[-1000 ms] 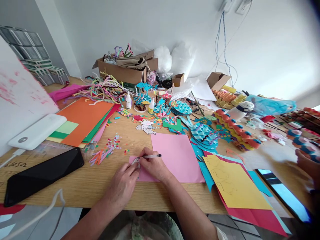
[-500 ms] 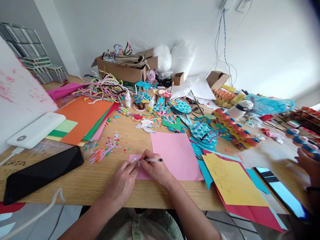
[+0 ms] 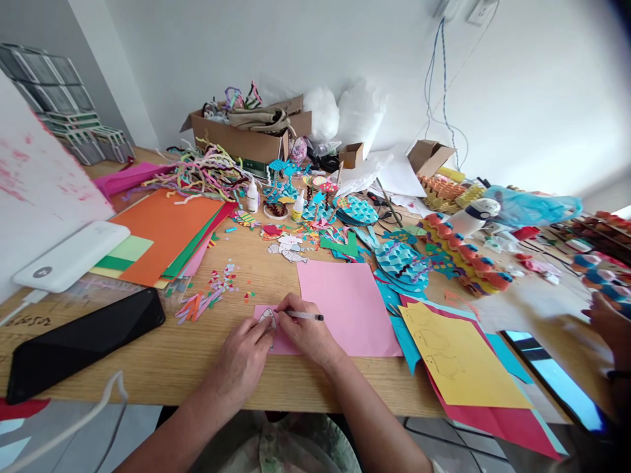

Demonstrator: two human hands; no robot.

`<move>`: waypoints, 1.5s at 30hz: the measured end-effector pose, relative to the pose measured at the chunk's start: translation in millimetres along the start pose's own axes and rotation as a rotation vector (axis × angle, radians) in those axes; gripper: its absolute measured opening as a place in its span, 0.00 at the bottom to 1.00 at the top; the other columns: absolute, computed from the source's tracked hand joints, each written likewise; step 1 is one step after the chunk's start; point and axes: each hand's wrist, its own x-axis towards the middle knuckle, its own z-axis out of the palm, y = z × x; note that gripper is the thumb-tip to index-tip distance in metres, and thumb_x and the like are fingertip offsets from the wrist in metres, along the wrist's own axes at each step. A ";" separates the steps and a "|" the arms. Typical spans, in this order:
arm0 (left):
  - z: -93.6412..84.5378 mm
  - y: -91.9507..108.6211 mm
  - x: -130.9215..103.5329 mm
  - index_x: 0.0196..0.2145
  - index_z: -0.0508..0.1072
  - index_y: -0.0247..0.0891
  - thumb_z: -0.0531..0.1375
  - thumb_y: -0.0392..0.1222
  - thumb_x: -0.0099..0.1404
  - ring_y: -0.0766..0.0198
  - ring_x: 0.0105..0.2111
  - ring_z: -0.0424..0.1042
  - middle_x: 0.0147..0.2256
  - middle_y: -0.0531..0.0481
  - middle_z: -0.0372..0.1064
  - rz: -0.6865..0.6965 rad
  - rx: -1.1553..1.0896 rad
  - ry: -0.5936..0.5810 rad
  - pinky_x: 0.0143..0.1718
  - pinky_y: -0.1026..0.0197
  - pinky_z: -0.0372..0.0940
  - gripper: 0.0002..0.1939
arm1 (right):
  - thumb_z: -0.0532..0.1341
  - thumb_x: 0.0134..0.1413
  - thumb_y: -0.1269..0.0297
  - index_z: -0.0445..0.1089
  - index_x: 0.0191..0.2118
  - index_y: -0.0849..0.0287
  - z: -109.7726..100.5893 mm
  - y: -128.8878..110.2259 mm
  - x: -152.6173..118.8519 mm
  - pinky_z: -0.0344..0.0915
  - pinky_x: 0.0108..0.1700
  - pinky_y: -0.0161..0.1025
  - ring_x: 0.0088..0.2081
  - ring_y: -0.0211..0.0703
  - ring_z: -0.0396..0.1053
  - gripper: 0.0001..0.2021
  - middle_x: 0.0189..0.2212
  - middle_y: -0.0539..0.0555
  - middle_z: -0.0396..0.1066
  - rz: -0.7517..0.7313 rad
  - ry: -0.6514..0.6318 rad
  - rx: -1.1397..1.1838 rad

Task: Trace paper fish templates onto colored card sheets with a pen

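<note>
In the head view my right hand (image 3: 306, 332) grips a pen (image 3: 304, 315) with a clear barrel and dark end, its tip at the edge of a small white paper fish cutout (image 3: 269, 317). The fingers of my left hand (image 3: 245, 348), bent close together, press that cutout onto a pink paper sheet (image 3: 345, 309); they hide its lower part. The pink sheet lies near the table's front edge and reaches to the right of my hands. More white and grey fish cutouts (image 3: 288, 248) lie just beyond it.
Paper scraps (image 3: 211, 286) and a black phone (image 3: 89, 338) lie left of my hands, near orange paper (image 3: 162, 223). Yellow paper (image 3: 458, 355) with pencil drawings is on the right. Glue bottles (image 3: 298, 206) stand farther back. Another person's hand (image 3: 608, 322) holds a painted craft piece at far right.
The pen's rear end has shifted slightly right and down in my right hand. My left hand stays in place. The other person's hand at far right has moved a little right.
</note>
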 end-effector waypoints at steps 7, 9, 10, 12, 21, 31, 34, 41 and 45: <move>3.2 -0.8 -1.4 0.41 0.72 0.33 0.47 0.28 0.63 0.57 0.41 0.67 0.43 0.42 0.71 0.001 -0.009 0.014 0.44 0.55 0.65 0.16 | 0.54 0.45 0.76 0.65 0.27 0.59 3.2 1.4 4.0 0.54 0.24 0.29 0.21 0.33 0.58 0.06 0.19 0.46 0.64 0.024 -0.010 -0.006; 2.0 -0.5 -0.8 0.41 0.73 0.33 0.47 0.28 0.63 0.57 0.41 0.67 0.43 0.42 0.71 0.000 -0.009 0.022 0.44 0.54 0.65 0.16 | 0.53 0.45 0.76 0.65 0.27 0.59 3.2 0.9 4.1 0.54 0.24 0.29 0.21 0.33 0.58 0.07 0.19 0.46 0.64 0.022 -0.016 -0.013; 1.2 -0.3 -0.4 0.41 0.73 0.33 0.47 0.28 0.63 0.57 0.41 0.67 0.43 0.43 0.71 0.000 -0.010 0.024 0.44 0.54 0.66 0.16 | 0.53 0.45 0.77 0.64 0.27 0.59 3.1 0.7 3.9 0.54 0.24 0.29 0.21 0.33 0.58 0.07 0.19 0.46 0.64 0.019 -0.019 -0.013; -0.2 0.3 0.3 0.41 0.73 0.33 0.47 0.28 0.62 0.57 0.41 0.67 0.43 0.43 0.71 -0.002 -0.011 0.021 0.43 0.55 0.66 0.17 | 0.53 0.44 0.77 0.64 0.27 0.59 2.5 0.1 2.7 0.54 0.24 0.29 0.21 0.33 0.58 0.07 0.19 0.46 0.65 0.017 -0.023 -0.011; 1.6 0.5 -0.6 0.42 0.72 0.30 0.46 0.27 0.62 0.57 0.41 0.67 0.44 0.43 0.71 0.009 0.015 0.008 0.43 0.55 0.67 0.17 | 0.53 0.47 0.75 0.63 0.27 0.59 -2.9 -0.4 -13.4 0.55 0.26 0.29 0.22 0.34 0.60 0.06 0.20 0.47 0.65 -0.014 -0.050 -0.013; 2.9 0.1 -2.7 0.44 0.72 0.33 0.46 0.27 0.62 0.56 0.41 0.68 0.43 0.43 0.71 -0.006 -0.006 0.030 0.44 0.52 0.66 0.19 | 0.52 0.47 0.76 0.62 0.28 0.58 -2.5 -2.5 -29.0 0.55 0.27 0.30 0.22 0.34 0.60 0.06 0.20 0.46 0.64 -0.016 -0.062 -0.017; 4.0 -1.2 -3.5 0.44 0.72 0.34 0.45 0.27 0.62 0.56 0.42 0.68 0.43 0.43 0.71 0.010 0.000 0.033 0.44 0.52 0.66 0.19 | 0.52 0.47 0.76 0.62 0.28 0.58 -4.1 -3.9 -32.8 0.55 0.27 0.29 0.22 0.34 0.60 0.06 0.21 0.47 0.64 -0.035 -0.058 -0.021; 8.2 -3.1 -5.5 0.44 0.71 0.33 0.45 0.26 0.62 0.56 0.43 0.68 0.44 0.43 0.71 0.022 -0.008 0.034 0.45 0.52 0.65 0.19 | 0.52 0.46 0.77 0.62 0.27 0.58 -3.3 -3.1 -33.1 0.55 0.26 0.29 0.22 0.33 0.59 0.07 0.20 0.46 0.63 -0.014 -0.040 0.011; 6.8 -3.5 -4.8 0.44 0.71 0.34 0.46 0.26 0.61 0.57 0.42 0.67 0.43 0.43 0.71 -0.003 -0.039 0.036 0.44 0.53 0.66 0.19 | 0.52 0.45 0.76 0.62 0.27 0.58 -2.7 -4.3 -33.9 0.54 0.26 0.29 0.21 0.33 0.58 0.07 0.19 0.45 0.63 -0.015 -0.036 -0.019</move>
